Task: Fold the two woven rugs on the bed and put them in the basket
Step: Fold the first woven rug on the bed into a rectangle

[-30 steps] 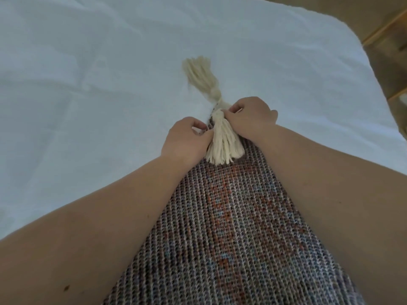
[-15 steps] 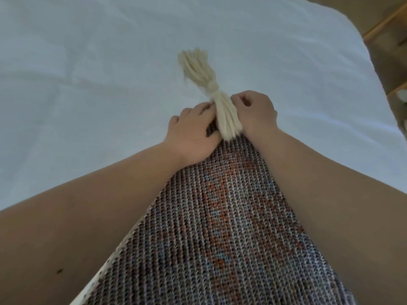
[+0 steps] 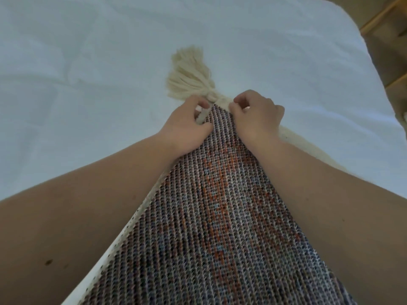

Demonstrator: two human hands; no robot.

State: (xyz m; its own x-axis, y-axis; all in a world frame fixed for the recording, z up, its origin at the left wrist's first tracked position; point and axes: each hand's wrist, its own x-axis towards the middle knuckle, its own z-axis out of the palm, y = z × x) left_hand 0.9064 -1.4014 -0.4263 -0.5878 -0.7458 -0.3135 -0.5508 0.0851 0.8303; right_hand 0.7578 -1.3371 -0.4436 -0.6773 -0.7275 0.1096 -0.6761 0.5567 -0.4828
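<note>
Pinching the far corner of the woven rug (image 3: 215,216) at mid-frame, the left hand (image 3: 185,126) and right hand (image 3: 257,119) curl their fingers onto its edge, beside the cream tassel (image 3: 189,78) on the bed (image 3: 88,62). Folding seems underway; next, squaring the corners.

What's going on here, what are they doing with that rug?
A person is leaning over a bed covered in a white sheet, working on a woven rug. The left hand and right hand both pinch the rug's far corner, just below its cream tassel. No basket is in view.
</note>
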